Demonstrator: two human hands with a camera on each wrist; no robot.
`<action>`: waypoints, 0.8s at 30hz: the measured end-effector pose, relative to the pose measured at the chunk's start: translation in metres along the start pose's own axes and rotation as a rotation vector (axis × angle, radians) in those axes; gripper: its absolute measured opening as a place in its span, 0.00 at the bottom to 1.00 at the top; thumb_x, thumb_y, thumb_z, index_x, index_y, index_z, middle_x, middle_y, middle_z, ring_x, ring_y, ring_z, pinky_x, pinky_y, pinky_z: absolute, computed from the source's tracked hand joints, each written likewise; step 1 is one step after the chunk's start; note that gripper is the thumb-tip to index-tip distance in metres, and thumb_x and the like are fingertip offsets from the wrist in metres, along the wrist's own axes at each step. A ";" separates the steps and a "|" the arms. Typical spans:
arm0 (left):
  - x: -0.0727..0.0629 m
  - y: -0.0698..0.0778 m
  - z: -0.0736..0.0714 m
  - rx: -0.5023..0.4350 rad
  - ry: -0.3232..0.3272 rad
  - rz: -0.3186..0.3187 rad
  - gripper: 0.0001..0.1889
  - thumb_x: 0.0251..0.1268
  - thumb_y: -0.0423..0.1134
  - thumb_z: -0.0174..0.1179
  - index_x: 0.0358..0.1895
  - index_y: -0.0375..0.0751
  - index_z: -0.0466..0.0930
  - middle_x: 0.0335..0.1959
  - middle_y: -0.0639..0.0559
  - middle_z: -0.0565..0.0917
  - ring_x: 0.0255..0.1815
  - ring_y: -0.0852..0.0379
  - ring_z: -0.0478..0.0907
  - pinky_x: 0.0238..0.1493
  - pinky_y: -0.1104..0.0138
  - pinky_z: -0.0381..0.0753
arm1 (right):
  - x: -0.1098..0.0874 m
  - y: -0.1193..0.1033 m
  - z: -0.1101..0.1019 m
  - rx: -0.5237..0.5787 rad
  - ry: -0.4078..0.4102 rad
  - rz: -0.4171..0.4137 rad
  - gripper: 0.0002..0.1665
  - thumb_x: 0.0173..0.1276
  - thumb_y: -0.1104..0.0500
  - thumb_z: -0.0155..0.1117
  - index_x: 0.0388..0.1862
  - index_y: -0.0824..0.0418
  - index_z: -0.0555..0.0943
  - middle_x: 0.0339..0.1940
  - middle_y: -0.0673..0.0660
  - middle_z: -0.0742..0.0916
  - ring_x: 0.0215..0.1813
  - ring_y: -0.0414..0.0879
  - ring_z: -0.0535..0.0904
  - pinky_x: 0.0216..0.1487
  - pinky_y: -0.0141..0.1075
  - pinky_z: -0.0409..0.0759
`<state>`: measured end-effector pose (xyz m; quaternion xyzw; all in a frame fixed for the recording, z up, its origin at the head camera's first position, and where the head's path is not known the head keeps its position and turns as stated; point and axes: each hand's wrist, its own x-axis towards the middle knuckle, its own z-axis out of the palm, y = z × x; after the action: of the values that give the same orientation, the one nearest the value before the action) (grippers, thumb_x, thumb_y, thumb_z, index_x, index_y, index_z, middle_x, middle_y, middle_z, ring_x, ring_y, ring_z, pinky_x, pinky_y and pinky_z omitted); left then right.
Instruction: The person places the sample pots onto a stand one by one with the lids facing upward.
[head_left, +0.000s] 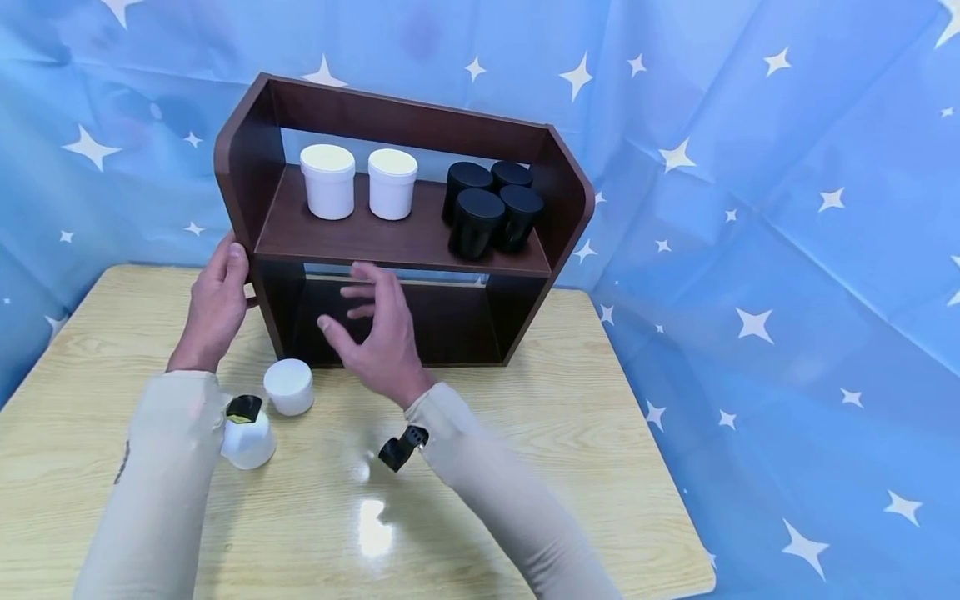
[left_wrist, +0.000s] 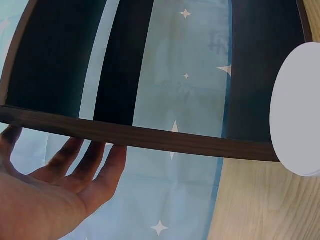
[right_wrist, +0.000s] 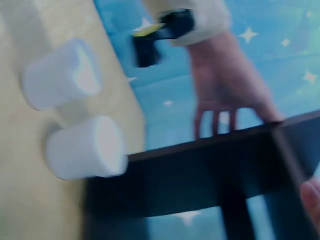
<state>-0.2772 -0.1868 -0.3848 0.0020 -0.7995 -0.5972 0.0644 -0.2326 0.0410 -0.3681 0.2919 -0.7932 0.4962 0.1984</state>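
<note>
A dark brown two-tier shelf (head_left: 390, 254) stands at the back of the table. My left hand (head_left: 216, 300) touches the outside of its left side panel, and in the left wrist view its fingers (left_wrist: 111, 172) meet the panel's edge. My right hand (head_left: 382, 337) is spread in front of the lower compartment and holds nothing. Two white lidded jars, one on the left (head_left: 327, 183) and one beside it (head_left: 392, 185), stand on the upper tier. Two more white jars are on the table, one by the shelf's front (head_left: 288, 387) and one nearer (head_left: 249, 442), partly hidden by the left wrist camera.
Several black lidded jars (head_left: 476, 223) stand grouped at the right end of the upper tier. The wooden table (head_left: 585, 475) extends to the right and front. A blue curtain with white stars (head_left: 750, 250) hangs behind and along the right side.
</note>
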 end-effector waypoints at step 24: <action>-0.001 0.001 0.002 -0.014 0.021 -0.014 0.27 0.78 0.65 0.25 0.77 0.81 0.44 0.82 0.47 0.57 0.79 0.38 0.60 0.71 0.36 0.68 | -0.113 0.027 0.092 0.099 -0.170 0.268 0.29 0.65 0.63 0.71 0.62 0.65 0.71 0.58 0.61 0.81 0.58 0.47 0.83 0.49 0.22 0.83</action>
<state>-0.2764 -0.1842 -0.3848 0.0136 -0.7946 -0.6031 0.0685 -0.1677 -0.0025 -0.4944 0.2340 -0.8135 0.5302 0.0479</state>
